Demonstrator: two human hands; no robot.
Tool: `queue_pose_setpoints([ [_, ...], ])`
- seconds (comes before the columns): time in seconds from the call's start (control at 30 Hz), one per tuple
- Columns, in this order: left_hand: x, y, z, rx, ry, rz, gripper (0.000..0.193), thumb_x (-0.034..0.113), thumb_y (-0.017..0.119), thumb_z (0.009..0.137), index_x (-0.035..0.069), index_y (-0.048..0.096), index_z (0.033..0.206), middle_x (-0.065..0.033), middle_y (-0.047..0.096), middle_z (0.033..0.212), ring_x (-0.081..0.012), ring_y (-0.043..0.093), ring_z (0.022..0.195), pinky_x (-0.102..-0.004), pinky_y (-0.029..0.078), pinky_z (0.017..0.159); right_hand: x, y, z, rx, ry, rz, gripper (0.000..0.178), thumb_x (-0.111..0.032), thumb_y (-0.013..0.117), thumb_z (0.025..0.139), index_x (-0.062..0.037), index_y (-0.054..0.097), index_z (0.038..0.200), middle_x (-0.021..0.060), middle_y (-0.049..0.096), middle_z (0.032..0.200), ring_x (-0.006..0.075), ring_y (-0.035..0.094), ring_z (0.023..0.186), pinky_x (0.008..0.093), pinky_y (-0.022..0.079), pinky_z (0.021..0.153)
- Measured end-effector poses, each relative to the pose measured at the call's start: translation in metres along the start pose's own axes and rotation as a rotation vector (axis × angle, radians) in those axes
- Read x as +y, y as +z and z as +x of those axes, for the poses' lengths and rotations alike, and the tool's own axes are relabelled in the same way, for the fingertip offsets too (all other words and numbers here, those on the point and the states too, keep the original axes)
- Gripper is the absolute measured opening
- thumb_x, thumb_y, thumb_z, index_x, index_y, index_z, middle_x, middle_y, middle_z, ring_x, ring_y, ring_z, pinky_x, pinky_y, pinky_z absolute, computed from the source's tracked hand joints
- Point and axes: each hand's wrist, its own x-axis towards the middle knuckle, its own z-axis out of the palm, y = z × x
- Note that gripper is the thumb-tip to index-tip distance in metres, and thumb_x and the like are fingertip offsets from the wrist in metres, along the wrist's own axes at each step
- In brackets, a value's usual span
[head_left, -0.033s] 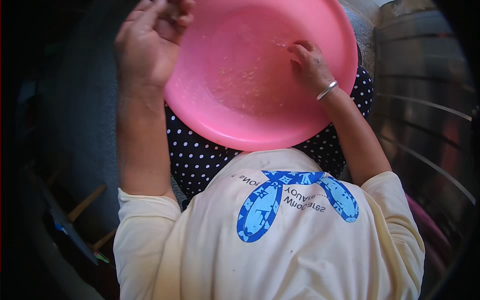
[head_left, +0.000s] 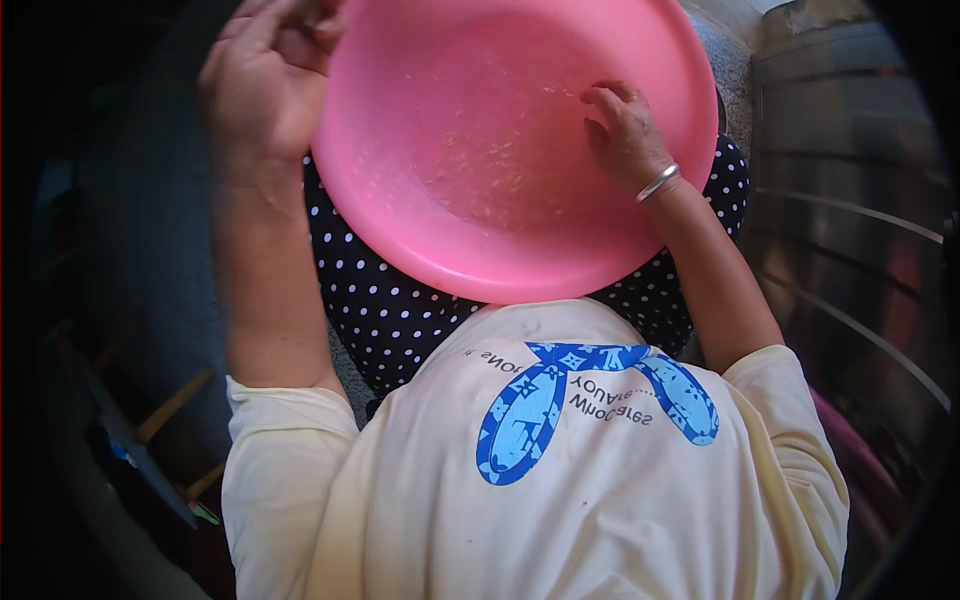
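Observation:
A large pink plastic basin (head_left: pixel 490 275) rests tilted on my lap. Small pale bits (head_left: pixel 500 170) are scattered over its bottom, in what looks like shallow clear water. My right hand (head_left: pixel 628 135), with a silver bangle at the wrist, is over the right part of the basin. Its fingers are loosely bent, the thumb stands apart from them, and nothing shows in its grasp. Beyond the basin's left rim, my left hand (head_left: pixel 275 80) is raised with curled fingers. The top edge cuts it off and motion blurs it, so anything between the fingertips is hidden.
Black trousers with white dots (head_left: pixel 375 290) cover my legs under the basin. A grey panelled surface with pale lines (head_left: pixel 850 210) stands close on the right. At the lower left, wooden legs (head_left: pixel 175 405) show in the dark.
My left hand and forearm have shifted left, away from the basin, uncovering more of its left rim. My right hand has barely moved.

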Motion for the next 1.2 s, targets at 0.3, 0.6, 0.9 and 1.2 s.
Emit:
queue_pose_setpoints([
  [0.3,-0.046,-0.14,0.076,0.144,-0.658,0.318,0.023,0.0,0.037,0.079,-0.007,0.049,0.097,-0.017,0.052,0.095,-0.02,0.054,0.084,-0.0287,0.046,0.07,-0.008,-0.005,0.005,0.107,-0.003,0.12,0.02,-0.001,0.057,0.064,-0.0036,0.053,0.083,0.0143,0.052,0.09,0.0308,0.05,0.085,0.0353,0.042,0.074],
  [0.6,-0.069,-0.114,0.063,0.127,-0.718,0.459,0.029,0.014,0.041,0.082,-0.006,0.049,0.102,-0.0168,0.053,0.1,-0.0198,0.054,0.089,-0.0305,0.046,0.075,-0.009,-0.01,0.006,0.065,-0.009,0.136,0.019,0.0,0.057,0.066,-0.003,0.053,0.085,0.0125,0.054,0.089,0.0284,0.054,0.082,0.0329,0.044,0.07],
  [0.9,-0.075,-0.105,0.067,0.15,-0.592,0.565,0.035,0.021,0.043,0.083,-0.006,0.049,0.104,-0.016,0.053,0.102,-0.0196,0.054,0.091,-0.0313,0.045,0.077,-0.011,-0.012,0.007,0.041,0.016,0.201,0.018,0.0,0.057,0.064,-0.0016,0.053,0.082,0.0147,0.052,0.086,0.0304,0.051,0.082,0.0346,0.043,0.071],
  [1.2,-0.038,-0.076,0.06,0.008,-0.657,0.331,0.046,0.034,0.047,0.081,-0.004,0.048,0.106,-0.0136,0.054,0.104,-0.0188,0.054,0.092,-0.0316,0.044,0.081,-0.007,-0.012,0.004,0.059,0.034,0.24,0.017,0.0,0.057,0.065,-0.0015,0.053,0.082,0.0148,0.052,0.085,0.0295,0.052,0.08,0.0342,0.044,0.07],
])
